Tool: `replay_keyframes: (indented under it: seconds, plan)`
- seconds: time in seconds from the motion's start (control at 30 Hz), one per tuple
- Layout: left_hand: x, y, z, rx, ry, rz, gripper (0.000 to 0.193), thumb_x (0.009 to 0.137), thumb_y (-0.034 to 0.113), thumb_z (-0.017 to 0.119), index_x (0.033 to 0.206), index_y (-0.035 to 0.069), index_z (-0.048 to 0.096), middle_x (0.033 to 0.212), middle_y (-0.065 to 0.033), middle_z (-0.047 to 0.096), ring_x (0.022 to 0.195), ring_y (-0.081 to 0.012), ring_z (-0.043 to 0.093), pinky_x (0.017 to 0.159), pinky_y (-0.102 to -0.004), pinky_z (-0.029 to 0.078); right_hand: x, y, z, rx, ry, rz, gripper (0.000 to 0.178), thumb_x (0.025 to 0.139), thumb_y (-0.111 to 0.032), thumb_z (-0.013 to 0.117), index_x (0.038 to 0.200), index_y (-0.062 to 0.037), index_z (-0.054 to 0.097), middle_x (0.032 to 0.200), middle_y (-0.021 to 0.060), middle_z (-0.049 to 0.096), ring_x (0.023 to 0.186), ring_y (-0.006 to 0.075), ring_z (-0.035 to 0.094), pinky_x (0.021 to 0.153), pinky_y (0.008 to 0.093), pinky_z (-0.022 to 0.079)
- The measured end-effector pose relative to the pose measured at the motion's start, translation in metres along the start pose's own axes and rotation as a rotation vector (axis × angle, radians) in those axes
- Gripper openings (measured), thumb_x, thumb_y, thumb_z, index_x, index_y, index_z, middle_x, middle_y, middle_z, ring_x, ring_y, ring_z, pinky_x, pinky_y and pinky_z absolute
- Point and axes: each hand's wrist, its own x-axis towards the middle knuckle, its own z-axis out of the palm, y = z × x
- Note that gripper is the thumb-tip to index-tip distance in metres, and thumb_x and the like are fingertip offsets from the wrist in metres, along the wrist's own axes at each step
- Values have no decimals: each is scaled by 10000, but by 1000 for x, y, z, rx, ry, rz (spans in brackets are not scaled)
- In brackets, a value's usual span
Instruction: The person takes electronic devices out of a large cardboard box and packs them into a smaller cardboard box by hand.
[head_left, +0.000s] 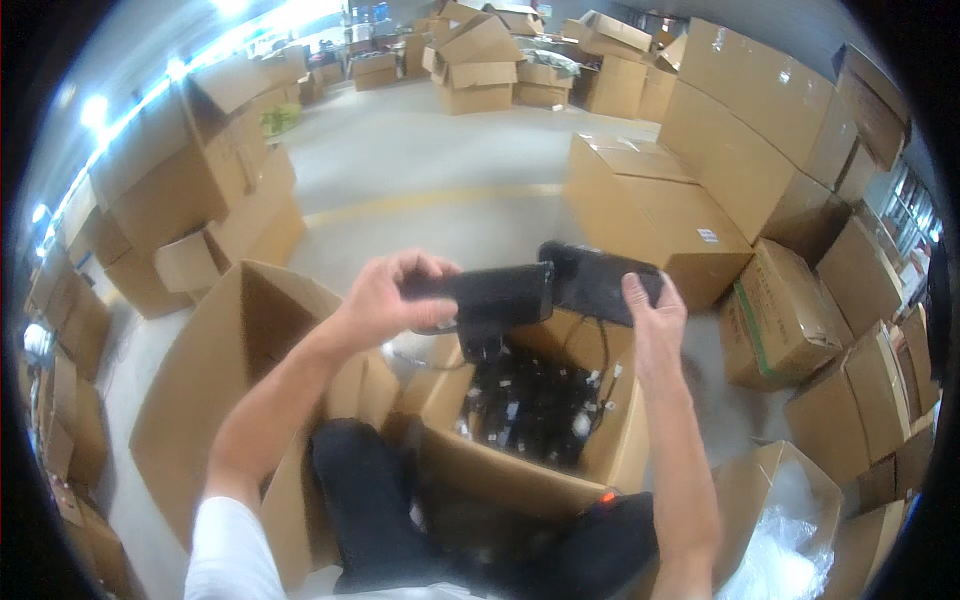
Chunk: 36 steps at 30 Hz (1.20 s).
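Note:
My left hand (pixel 382 297) is closed on one end of a flat black rectangular device (pixel 505 294), thumb in front. A dark bracket-like part (pixel 482 342) hangs beneath it. In my right hand (pixel 656 318) is a second flat black device (pixel 597 280), gripped at its right end and slightly tilted. The two devices meet or overlap at their inner ends; whether they touch I cannot tell. Below them, between my knees, stands an open cardboard box (pixel 510 472) holding a pile of black pieces and cables (pixel 525 405) with small white tags or plugs.
A tall open carton (pixel 190 400) stands at my left knee. At the lower right, another carton (pixel 800 490) holds clear plastic wrap (pixel 780 560). Large closed boxes (pixel 650 215) are stacked at the right, more (pixel 475 70) at the back. Grey floor (pixel 430 150) with a yellow line lies ahead.

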Motion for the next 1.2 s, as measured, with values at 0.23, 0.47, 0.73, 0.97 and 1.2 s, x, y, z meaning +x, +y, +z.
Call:
replay_keyframes:
  seconds: [0.23, 0.47, 0.73, 0.97, 1.2]
  plan:
    - [46, -92, 82, -590, 97, -175, 211, 884, 132, 760, 865, 39, 571, 1218, -189, 648, 914, -156, 653, 766, -289, 571, -42, 26, 33, 213, 17, 255, 369, 1087, -317, 493, 1166, 19, 623, 1075, 37, 659, 983, 103, 560, 921, 276, 464]
    - [46, -130, 112, -287, 284, -254, 279, 933, 183, 724, 1081, 17, 554, 1058, -93, 628, 976, -141, 603, 886, -297, 509, -72, 66, 42, -36, -69, 314, 525, 930, -381, 740, 1199, 36, 569, 1098, 95, 645, 1003, 163, 584, 924, 323, 480]
    - [42, -118, 136, -88, 187, 1, 437, 1090, 358, 471, 1287, -24, 552, 1129, -54, 624, 1004, -92, 565, 905, -258, 470, -46, 94, 25, 368, 222, 629, 400, 987, -366, 597, 1039, 20, 688, 997, 43, 648, 952, 145, 558, 920, 311, 440]
    - [44, -120, 134, 60, 406, -59, 362, 1041, 323, 598, 1121, -20, 682, 919, -10, 671, 841, -72, 573, 781, -245, 495, -44, 89, 27, 95, 163, 405, 398, 960, -373, 645, 962, 22, 696, 912, 53, 675, 880, 122, 590, 839, 289, 475]
    - [30, -114, 120, 107, -421, -289, 576, 838, 368, 833, 1204, -35, 647, 990, -59, 698, 863, -122, 642, 786, -266, 530, -39, 71, 13, -204, -101, 263, 646, 872, -532, 755, 1092, 70, 677, 958, 102, 699, 905, 164, 637, 833, 305, 509]
